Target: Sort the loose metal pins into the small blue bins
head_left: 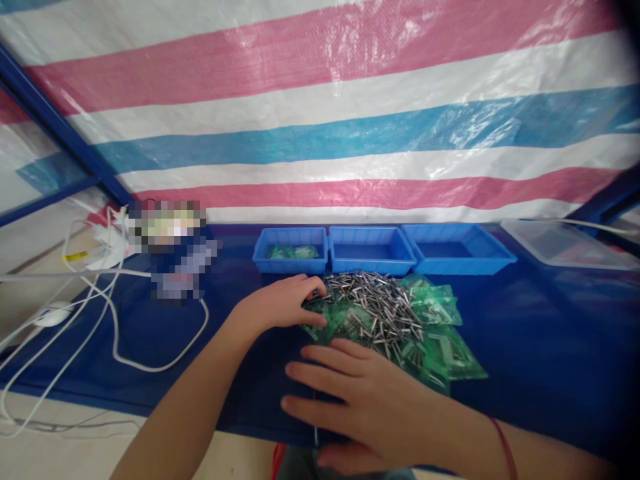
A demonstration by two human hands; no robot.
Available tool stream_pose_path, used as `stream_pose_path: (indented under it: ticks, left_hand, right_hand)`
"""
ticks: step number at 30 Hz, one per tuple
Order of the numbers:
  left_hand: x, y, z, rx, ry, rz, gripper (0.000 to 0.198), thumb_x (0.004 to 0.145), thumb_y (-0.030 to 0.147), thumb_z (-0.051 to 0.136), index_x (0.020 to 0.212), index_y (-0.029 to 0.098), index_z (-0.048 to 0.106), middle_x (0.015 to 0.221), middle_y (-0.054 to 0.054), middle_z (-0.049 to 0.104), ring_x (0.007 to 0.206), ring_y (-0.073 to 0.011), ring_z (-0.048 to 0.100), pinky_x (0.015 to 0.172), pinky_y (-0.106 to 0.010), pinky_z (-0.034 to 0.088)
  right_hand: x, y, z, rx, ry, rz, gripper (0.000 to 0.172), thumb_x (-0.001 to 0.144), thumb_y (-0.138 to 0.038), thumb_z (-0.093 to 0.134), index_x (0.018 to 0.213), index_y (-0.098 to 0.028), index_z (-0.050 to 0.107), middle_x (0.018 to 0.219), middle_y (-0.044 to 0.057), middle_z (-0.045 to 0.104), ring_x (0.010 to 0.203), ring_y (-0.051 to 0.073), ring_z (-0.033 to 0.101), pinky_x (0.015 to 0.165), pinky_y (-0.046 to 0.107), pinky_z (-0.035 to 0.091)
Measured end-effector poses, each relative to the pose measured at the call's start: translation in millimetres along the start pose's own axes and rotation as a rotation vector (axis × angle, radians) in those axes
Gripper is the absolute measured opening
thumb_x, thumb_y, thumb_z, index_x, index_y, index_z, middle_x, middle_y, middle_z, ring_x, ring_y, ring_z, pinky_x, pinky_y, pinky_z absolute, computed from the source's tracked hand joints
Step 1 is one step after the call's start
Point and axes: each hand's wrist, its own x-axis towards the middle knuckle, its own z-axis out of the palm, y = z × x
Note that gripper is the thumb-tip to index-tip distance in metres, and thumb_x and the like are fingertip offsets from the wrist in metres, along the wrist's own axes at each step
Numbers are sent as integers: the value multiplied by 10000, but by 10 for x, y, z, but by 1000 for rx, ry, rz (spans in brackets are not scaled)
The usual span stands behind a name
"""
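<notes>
A heap of small silvery metal pins (385,303) lies on and among green plastic bags (440,303) on the dark blue table. My left hand (280,303) is at the heap's left edge, thumb and fingers apart around its rim. Nothing shows held in it, though its fingertips partly hide the pins and bag there. Nearer to me, my right hand (357,400) hovers palm down with fingers spread, below the front of the heap. A thin pale rod-like piece (316,427) shows between its fingers near the table's front edge; I cannot tell whether they touch.
Behind the heap stand three blue bins: the left bin (290,267) holds green bags, beside a middle bin (370,267) and a right bin (460,267). A clear plastic lid (560,247) lies at the far right. White cables (115,333) loop across the left side.
</notes>
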Motion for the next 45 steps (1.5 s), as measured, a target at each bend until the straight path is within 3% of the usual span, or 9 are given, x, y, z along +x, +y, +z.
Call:
stream_pose_path:
  ticks: [3,7,15,20,23,27,33,39,45]
  left_hand:
    - [-1,-11,4,-6,-8,-7,406,740,425,669,1077,232,552,944,0,536,804,-161,536,703,-243,409]
    - [-10,-9,5,-14,-8,-6,393,743,414,667,1075,236,553,954,-1,538,809,-162,537,703,-243,410]
    - [-4,-18,9,-23,8,-8,396,748,433,657,1075,235,553,964,-3,544,801,-159,541,705,-244,417]
    - [6,-25,22,-7,25,-7,397,747,428,663,1080,243,554,959,-2,546,813,-165,547,703,-246,419]
    - [-4,-3,15,15,27,5,391,767,404,649,1112,255,541,965,-7,549,838,-177,554,733,-259,420]
    - [-31,53,-10,39,24,18,330,797,374,622,1099,265,544,941,-3,548,821,-176,557,737,-264,415]
    - [-44,98,-34,92,-5,25,266,817,368,602,1063,268,585,919,-2,531,765,-159,554,700,-249,398]
    - [-21,97,-41,102,-32,53,279,829,366,592,1091,269,601,950,-11,545,824,-173,572,754,-255,403]
    - [-16,107,-40,113,-15,48,211,825,356,599,993,228,605,927,-7,545,790,-161,558,722,-246,404]
  right_hand:
    - [8,-93,144,73,-136,15,457,941,-399,406,1360,-225,455,1415,46,483,1326,215,376,1073,422,324]
    - [-21,-74,197,142,-182,80,436,951,-321,402,1377,-238,438,1426,34,473,1336,207,379,1103,434,298]
    - [-44,-85,275,149,-48,58,195,940,-318,479,1044,-273,638,1134,-40,683,1234,157,466,1019,358,340]
    - [3,-83,185,107,39,30,130,924,-235,509,915,-213,637,925,-4,702,928,150,562,836,334,393]
    - [12,15,46,63,170,120,134,904,-175,523,968,-200,638,882,25,688,855,157,559,799,339,399]
    - [-63,290,-98,-28,316,349,162,901,-170,514,1004,-191,638,890,62,680,843,186,559,758,348,412]
    - [-184,618,-101,-155,269,555,157,891,-192,518,960,-193,659,900,65,683,869,219,559,783,381,409]
    - [-178,608,-81,-172,254,560,137,871,-196,542,905,-201,675,915,65,672,897,219,550,791,376,408]
    - [-167,573,-86,-150,256,560,123,871,-211,548,899,-205,668,922,55,666,904,215,542,789,378,412]
